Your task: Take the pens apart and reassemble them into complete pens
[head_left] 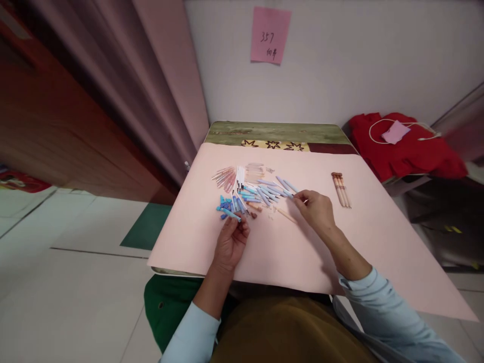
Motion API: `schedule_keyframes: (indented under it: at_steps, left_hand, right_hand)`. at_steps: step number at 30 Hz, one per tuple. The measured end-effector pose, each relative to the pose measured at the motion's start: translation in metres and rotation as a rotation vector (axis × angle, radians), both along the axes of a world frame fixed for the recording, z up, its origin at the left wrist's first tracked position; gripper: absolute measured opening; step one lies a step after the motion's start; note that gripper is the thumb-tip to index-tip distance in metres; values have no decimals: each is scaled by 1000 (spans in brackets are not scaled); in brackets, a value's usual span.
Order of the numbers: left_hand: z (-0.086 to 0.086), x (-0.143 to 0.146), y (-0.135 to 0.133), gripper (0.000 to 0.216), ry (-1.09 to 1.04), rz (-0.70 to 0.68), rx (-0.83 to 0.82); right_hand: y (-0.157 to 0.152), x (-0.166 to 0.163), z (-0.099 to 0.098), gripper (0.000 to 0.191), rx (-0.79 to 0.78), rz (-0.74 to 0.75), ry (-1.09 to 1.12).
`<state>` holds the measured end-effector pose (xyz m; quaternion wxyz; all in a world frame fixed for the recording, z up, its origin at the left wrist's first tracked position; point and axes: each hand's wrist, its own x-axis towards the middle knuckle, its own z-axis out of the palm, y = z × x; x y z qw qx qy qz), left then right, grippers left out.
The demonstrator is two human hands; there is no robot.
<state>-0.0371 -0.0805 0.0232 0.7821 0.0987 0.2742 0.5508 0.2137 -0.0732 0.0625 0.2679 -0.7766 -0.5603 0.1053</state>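
My left hand (231, 241) is closed on a light blue pen part (231, 215) with a tubular end, just in front of a heap of blue pen caps (226, 204). The fingertips of my right hand (314, 205) pinch a slim pale blue pen piece (289, 194) at the right end of the pile. Between the hands lie many loose blue and lilac pen barrels (266, 194). Behind them are white refills (240, 175) with dark tips, a fan of pinkish clear tubes (226, 177) and a stack of pale tubes (254, 172).
Several finished-looking beige pens with brown tops (341, 190) lie side by side at the right. One beige barrel (286, 216) rests near my right wrist. Pink paper (189, 227) covers the table. A red cloth (406, 151) with a white cable is beyond the right edge.
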Motion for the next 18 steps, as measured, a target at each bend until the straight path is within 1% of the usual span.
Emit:
schedule_keyframes:
  at_steps: [5,11,14,18]
  left_hand:
    - [0,1,0,22,25,-4,20]
    - [-1,1,1,19,33,20,27]
    - [-2,2,3,21,54,12,28]
    - [-2,3,4,20,90,8,25]
  right_hand:
    - [5,1,-4,17,-57,2,-36]
    - [9,19,-4,20,-77,-65,-134]
    - [7,19,-12,21,-106,-53,-128]
    - [7,12,-26,24,-109,-43,-184]
